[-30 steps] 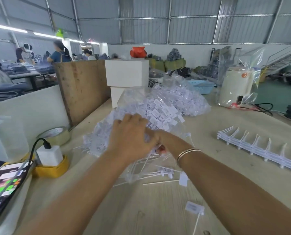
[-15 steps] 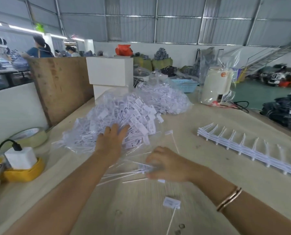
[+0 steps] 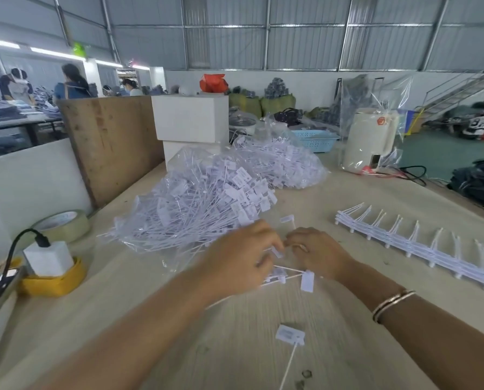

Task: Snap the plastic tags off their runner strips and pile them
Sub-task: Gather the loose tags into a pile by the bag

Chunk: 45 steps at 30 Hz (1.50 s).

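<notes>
While both busy: two hands (image 3: pixel 236 258) (image 3: pixel 317 253), two tag heaps (image 3: pixel 201 201) (image 3: pixel 283 161).

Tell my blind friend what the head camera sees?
Two hands, left hand and right hand, meet over a table, pinching a few white plastic tags. Behind them lies a big tag pile; runner strips lie right.

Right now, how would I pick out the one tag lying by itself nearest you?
Start at the big tag pile on the wooden table and come past both hands. The lone tag lies there, apart from the rest, its thin stalk pointing toward the viewer.
</notes>
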Motion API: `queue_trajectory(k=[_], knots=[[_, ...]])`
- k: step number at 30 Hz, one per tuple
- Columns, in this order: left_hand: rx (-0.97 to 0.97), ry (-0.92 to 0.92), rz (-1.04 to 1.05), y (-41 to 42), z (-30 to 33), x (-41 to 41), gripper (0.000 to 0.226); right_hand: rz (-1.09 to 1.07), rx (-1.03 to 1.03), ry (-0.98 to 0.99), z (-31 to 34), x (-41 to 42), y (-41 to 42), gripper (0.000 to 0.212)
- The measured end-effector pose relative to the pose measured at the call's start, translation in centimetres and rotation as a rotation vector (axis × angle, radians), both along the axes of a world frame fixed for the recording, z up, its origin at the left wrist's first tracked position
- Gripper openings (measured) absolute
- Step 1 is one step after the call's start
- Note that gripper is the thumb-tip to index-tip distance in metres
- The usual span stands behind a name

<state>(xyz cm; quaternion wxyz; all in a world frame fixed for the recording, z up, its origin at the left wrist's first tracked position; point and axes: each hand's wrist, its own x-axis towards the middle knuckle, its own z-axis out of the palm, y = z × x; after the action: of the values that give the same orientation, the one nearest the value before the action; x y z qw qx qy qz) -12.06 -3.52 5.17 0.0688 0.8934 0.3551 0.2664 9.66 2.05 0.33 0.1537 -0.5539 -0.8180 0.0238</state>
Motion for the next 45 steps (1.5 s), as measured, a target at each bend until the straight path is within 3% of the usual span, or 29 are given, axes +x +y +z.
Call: queue_trajectory(k=[2,5,7,12,17,19,21,24,27,36,41,43,45], knots=[[-0.101,0.077,-0.058,-0.8,-1.8,1.6,0.03,-0.06,-0.161,-0.05,-0.1,0.7,0.7,0.037],[-0.222,0.336,0.022,0.8,-4.2,2.4,0.073,-0.101,-0.262,-0.044,-0.7,2.0,0.1,0.039],[-0.186,0.428,0.1,2.3,-4.7,2.1,0.087,-0.134,-0.243,-0.045,-1.1,3.2,-1.2,0.038],[-0.195,0.476,0.339,3.9,-5.3,2.0,0.077,-0.203,-0.223,0.084,-1.6,5.4,-4.6,0.027],[-0.115,0.524,0.404,2.6,-4.9,2.7,0.066,-0.265,-0.17,0.1,-1.3,6.1,-6.1,0.036],[-0.254,0.517,0.367,1.6,-4.5,2.9,0.078,-0.26,-0.14,0.131,-1.1,5.5,-6.9,0.035],[-0.455,0.54,0.296,0.6,-4.0,3.0,0.105,-0.199,-0.095,0.201,-1.6,4.0,-7.9,0.036],[-0.595,0.674,0.221,-0.3,-3.5,3.2,0.132,-0.217,-0.022,0.006,-3.1,1.4,-7.8,0.038],[-0.56,0.813,0.17,-0.4,-3.8,3.2,0.137,-0.242,-0.031,-0.128,-3.2,-0.5,-6.8,0.05],[-0.267,0.335,0.198,3.2,-5.3,3.5,0.092,-0.356,-0.154,0.092,-1.8,-0.2,-4.9,0.064],[-0.252,0.092,0.335,4.2,-5.6,5.0,0.075,-0.408,-0.098,0.097,-0.8,1.4,-6.0,0.062],[-0.223,0.046,0.392,3.8,-5.7,5.2,0.072,-0.37,-0.083,0.108,-0.8,1.3,-7.1,0.057],[-0.227,0.059,0.452,3.2,-5.8,5.2,0.077,-0.26,-0.084,0.113,-1.2,0.3,-8.8,0.036]])
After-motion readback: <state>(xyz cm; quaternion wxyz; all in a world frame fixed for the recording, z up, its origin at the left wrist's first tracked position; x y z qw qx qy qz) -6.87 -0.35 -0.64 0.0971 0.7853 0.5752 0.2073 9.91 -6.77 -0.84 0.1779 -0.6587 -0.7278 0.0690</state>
